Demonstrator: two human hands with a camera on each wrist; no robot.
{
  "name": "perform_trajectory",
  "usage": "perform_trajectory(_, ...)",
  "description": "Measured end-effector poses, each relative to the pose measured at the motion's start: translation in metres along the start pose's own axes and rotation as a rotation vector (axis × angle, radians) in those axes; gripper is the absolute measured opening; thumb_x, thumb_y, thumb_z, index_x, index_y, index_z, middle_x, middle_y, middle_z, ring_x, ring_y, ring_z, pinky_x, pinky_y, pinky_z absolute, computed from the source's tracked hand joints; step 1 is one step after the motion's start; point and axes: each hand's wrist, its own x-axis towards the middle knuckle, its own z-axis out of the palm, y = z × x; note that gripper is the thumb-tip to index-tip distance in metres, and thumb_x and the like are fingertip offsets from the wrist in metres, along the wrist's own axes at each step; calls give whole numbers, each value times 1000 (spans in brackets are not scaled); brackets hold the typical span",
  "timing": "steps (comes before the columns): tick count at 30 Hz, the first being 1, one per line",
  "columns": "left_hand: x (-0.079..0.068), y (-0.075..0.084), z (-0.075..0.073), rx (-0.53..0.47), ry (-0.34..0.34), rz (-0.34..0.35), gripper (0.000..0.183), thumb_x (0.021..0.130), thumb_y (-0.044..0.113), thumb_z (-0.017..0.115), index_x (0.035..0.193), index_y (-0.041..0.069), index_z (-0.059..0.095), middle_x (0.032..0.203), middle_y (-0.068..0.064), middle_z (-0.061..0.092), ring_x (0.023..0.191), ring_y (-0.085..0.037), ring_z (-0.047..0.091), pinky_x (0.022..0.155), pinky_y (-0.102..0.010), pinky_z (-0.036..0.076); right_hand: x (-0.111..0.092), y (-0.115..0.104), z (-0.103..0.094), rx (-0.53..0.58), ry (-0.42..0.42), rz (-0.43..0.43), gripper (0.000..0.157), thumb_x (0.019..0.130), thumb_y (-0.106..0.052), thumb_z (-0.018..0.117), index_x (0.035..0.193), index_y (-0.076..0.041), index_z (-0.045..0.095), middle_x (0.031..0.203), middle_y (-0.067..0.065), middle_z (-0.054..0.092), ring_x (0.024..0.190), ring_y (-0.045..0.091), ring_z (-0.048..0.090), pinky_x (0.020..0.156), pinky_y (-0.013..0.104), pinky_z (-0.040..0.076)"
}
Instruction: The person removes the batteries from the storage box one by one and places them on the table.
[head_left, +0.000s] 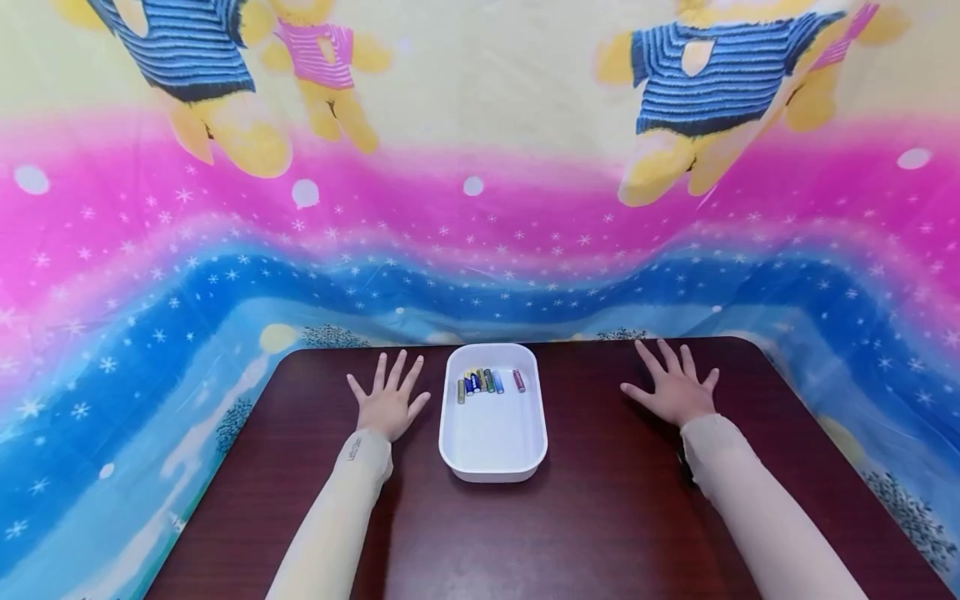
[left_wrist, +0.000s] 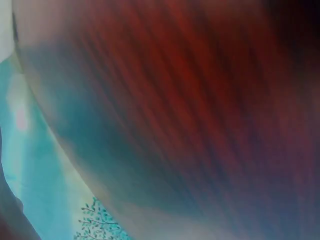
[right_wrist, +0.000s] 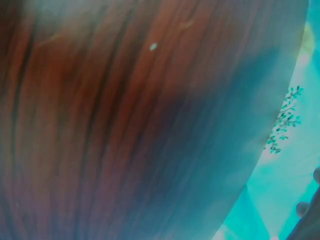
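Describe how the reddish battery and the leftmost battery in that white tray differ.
The reddish battery lies alone, towards the right side of the white tray; the leftmost battery lies close to the cluster of batteries. The reddish battery is pinkish-red, while the leftmost battery looks dull gold. Both are small cylinders.

Batteries (head_left: 490, 382) are lying in a white tray (head_left: 492, 442).
The rounded-rectangular tray is sitting upright on the dark reddish-brown counter (head_left: 600, 517), its long sides running toward the far edge. Most of the small cylindrical batteries, showing yellowish, blue, green and pale-blue casings, are lying side by side in an uneven row at the far left; one reddish battery (head_left: 519, 381) is lying apart, near the right wall.
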Motion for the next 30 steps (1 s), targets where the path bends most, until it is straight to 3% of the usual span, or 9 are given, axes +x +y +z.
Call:
perform_trajectory(7, -8, 3, -1, -61, 42, 6, 70, 93, 62, 36, 152, 34, 11, 158, 3, 7, 143, -28, -5, 96, -76, -3, 3, -12, -2, 44, 95, -25, 84, 85, -66, 49, 152, -33, 10, 157, 10, 3, 140, 43, -5, 93, 78, -4)
perform_trajectory(11, -13, 3, -3, -67, 41, 5, 70, 92, 65, 32, 152, 33, 11, 158, 4, 7, 143, -25, -8, 97, -76, -1, 4, -17, -5, 44, 122, -44, 82, 86, -64, 49, 152, -31, 13, 157, 10, 4, 140, 41, -3, 97, 75, -3)
perform_trajectory(17, -14, 6, -9, -117, 64, 38, 70, 93, 59, 41, 152, 29, 17, 158, 2, 9, 143, -27, -4, 97, -74, -7, 3, -26, -9, 64, 182, -83, 79, 87, -63, 49, 151, -25, 21, 155, 12, 12, 140, 41, 6, 102, 70, 5)
perform_trajectory(25, -19, 17, -21, -90, 71, 82, 70, 94, 60, 37, 152, 27, 16, 157, 3, 14, 144, -25, 0, 99, -70, -12, 2, -41, -11, 146, 245, -129, 73, 90, -54, 52, 148, -16, 30, 152, 17, 20, 138, 41, 17, 104, 65, 15)
perform_trajectory(30, -23, 26, -25, -95, 87, 120, 68, 96, 57, 35, 152, 25, 15, 157, 1, 16, 144, -24, 6, 103, -67, -7, 0, -60, -16, 238, 260, -123, 70, 91, -51, 53, 145, -10, 35, 151, 18, 23, 136, 41, 20, 101, 66, 22)
